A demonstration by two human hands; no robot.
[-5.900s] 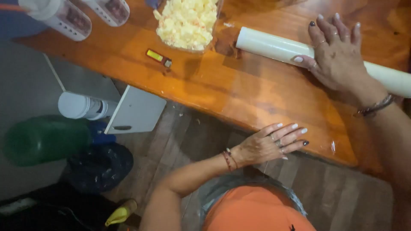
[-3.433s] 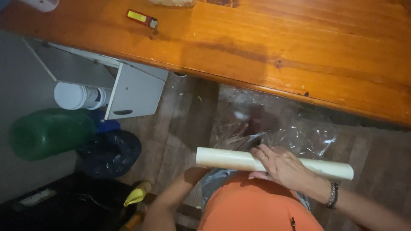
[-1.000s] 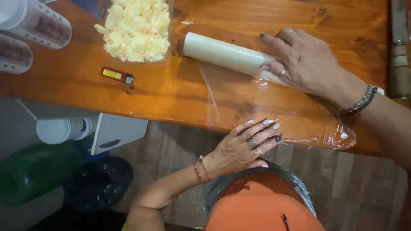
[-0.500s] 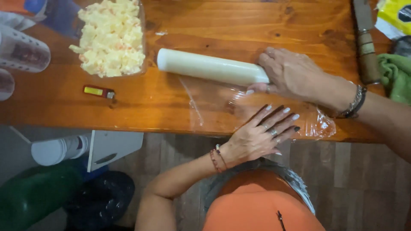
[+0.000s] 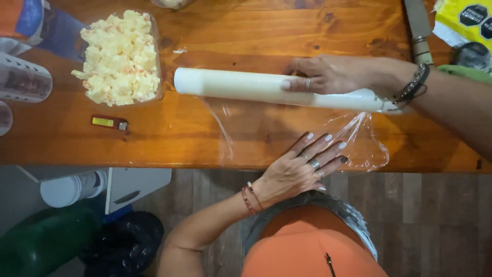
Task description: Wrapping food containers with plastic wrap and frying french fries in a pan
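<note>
Head view: right hand lies curled over the roll of cling film, left hand pressed flat, fingers spread, on the loose sheet.
The film looks thin, clingy and easily torn, so hold the stiff roll; it lies mid-table, right of the food tray.

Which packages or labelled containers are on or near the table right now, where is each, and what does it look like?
Yellow bag: far right corner of the table, black octagon marks.
Orange and blue package: far left corner, partly cut off.
Clear tub: left of the plastic wrap roll, heaped with pale yellow chopped food.
Plastic cup: left edge, on its side, dark printed band.
White jar: on the floor below, left.
</note>
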